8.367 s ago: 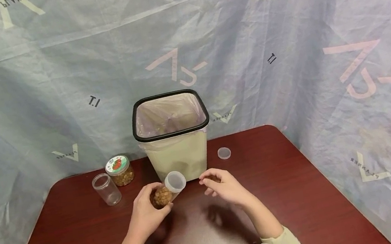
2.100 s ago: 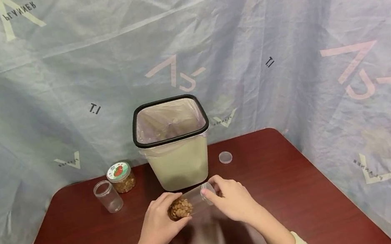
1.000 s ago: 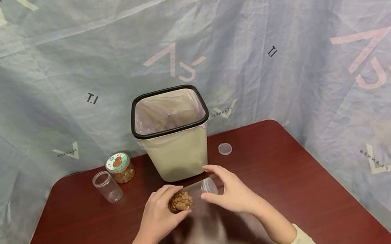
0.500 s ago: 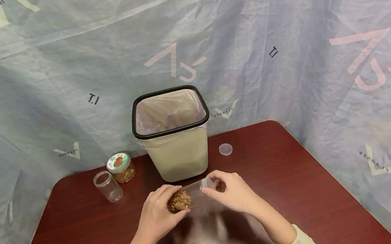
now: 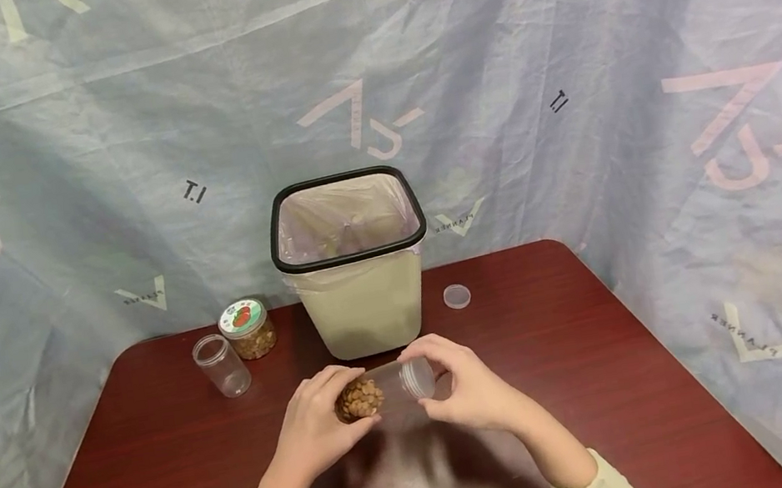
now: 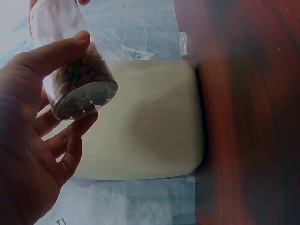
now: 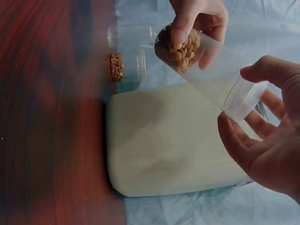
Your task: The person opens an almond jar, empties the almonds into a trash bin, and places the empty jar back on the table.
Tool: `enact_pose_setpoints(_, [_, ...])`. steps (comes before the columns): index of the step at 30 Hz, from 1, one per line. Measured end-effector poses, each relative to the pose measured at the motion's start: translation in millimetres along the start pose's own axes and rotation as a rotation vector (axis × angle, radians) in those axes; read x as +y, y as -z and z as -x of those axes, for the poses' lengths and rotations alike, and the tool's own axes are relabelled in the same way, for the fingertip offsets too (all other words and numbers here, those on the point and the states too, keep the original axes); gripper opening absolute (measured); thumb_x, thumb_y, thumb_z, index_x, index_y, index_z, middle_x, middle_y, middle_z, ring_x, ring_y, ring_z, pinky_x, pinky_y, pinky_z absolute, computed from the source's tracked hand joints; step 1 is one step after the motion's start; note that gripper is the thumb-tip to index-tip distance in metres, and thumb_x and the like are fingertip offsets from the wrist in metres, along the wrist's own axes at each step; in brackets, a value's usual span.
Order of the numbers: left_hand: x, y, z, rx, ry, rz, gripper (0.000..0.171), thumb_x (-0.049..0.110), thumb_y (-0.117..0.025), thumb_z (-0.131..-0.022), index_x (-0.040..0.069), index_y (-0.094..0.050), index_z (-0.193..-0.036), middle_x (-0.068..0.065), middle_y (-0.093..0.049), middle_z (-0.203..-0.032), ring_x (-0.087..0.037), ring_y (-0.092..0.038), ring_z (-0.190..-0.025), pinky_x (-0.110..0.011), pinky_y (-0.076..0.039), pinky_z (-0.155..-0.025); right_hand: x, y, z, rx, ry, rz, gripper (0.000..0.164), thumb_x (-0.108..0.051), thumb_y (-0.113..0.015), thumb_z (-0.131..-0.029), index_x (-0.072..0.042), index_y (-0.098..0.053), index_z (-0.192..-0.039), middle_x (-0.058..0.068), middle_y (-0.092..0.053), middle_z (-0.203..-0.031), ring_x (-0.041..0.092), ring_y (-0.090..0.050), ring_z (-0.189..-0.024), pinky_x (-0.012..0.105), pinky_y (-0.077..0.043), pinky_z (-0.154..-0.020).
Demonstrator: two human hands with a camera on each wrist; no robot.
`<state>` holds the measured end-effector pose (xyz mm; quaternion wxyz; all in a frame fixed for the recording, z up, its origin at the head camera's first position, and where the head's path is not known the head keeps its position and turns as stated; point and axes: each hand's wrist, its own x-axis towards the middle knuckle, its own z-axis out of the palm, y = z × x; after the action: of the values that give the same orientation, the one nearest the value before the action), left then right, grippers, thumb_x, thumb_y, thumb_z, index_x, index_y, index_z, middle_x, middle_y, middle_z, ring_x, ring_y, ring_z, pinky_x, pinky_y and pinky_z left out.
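Note:
My left hand [image 5: 321,415] grips the lower end of a clear plastic jar [image 5: 387,381], which is held tilted on its side above the table. Small brown kibble-like pieces [image 5: 359,399] lie gathered at its base. On the other end sits a translucent screw lid [image 5: 419,378], pinched at its rim between the thumb and fingers of my right hand [image 5: 468,384]. In the right wrist view the lid [image 7: 244,99] appears seated on the jar's mouth. The left wrist view shows the jar's round base [image 6: 85,99] between thumb and fingers.
A cream bin [image 5: 369,302] with a black rim and plastic liner stands behind the hands. To its left are an uncovered clear jar [image 5: 223,368] and a short jar with a tomato-picture lid [image 5: 248,330]. A loose lid [image 5: 456,296] lies right on the dark red table [image 5: 567,353].
Since the oldest frame the jar has tipped further sideways and moved right, and my right hand has come onto its lid. Recently those fingers have loosened and closed on the lid again.

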<state>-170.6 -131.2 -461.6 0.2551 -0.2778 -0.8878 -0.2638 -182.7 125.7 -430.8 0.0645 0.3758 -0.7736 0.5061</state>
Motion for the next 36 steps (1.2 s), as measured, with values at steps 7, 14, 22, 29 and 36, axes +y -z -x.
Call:
enact_pose_setpoints(7, [-1.0,0.2,0.5,-0.003,-0.02,0.002,0.064,0.037,-0.092,-0.058,0.015,-0.068,-0.114,0.01,-0.063,-0.106,-0.01,-0.061,-0.093,-0.037,-0.047,-0.08,-5.9,-0.9,0.1,0.024,-0.07,0.089,0.069,-0.019,-0.083,-0.077,-0.016,-0.048,-0.137,0.0,-0.051,-0.135,0.017,-0.051,-0.12,0.039,-0.047,-0.092])
enact_pose_setpoints(14, [0.9,3.2,-0.2,-0.015,-0.009,0.002,0.062,0.038,-0.091,-0.061,0.016,-0.069,-0.114,0.011,-0.063,-0.106,-0.009,-0.061,-0.092,-0.035,-0.046,-0.081,-8.5,-0.4,0.3,0.09,-0.339,0.304,0.043,-0.054,-0.058,-0.092,-0.022,-0.059,-0.12,-0.01,-0.065,-0.106,0.01,-0.062,-0.094,0.037,-0.049,-0.08])
enact_pose_setpoints(22, [0.2,2.9,-0.3,-0.002,-0.017,-0.008,0.063,0.036,-0.092,-0.058,0.016,-0.069,-0.113,0.011,-0.063,-0.106,-0.009,-0.061,-0.092,-0.036,-0.047,-0.08,-9.6,3.3,-0.9,0.008,-0.42,0.33,0.041,-0.06,-0.054,-0.091,-0.022,-0.067,-0.099,-0.016,-0.057,-0.069,0.003,-0.053,-0.061,0.028,-0.045,-0.059])
enact_pose_setpoints(29, [0.8,1.7,-1.6,-0.009,-0.012,-0.01,0.064,0.035,-0.093,-0.057,0.016,-0.069,-0.113,0.011,-0.062,-0.106,-0.01,-0.06,-0.092,-0.037,-0.047,-0.079,-8.2,6.3,0.6,-0.032,-0.331,0.162,0.024,-0.041,-0.069,-0.088,-0.025,-0.062,-0.105,-0.011,-0.063,-0.078,0.006,-0.061,-0.066,0.027,-0.051,-0.061])
enact_pose_setpoints(36, [2.2,1.8,-0.9,-0.022,-0.006,-0.012,0.064,0.035,-0.093,-0.057,0.017,-0.069,-0.113,0.011,-0.063,-0.106,-0.01,-0.06,-0.091,-0.036,-0.047,-0.079,-1.8,6.2,3.1,-0.058,-0.128,0.12,0.047,-0.012,-0.078,-0.076,-0.016,-0.059,-0.119,-0.007,-0.058,-0.097,0.015,-0.061,-0.073,0.029,-0.053,-0.062])
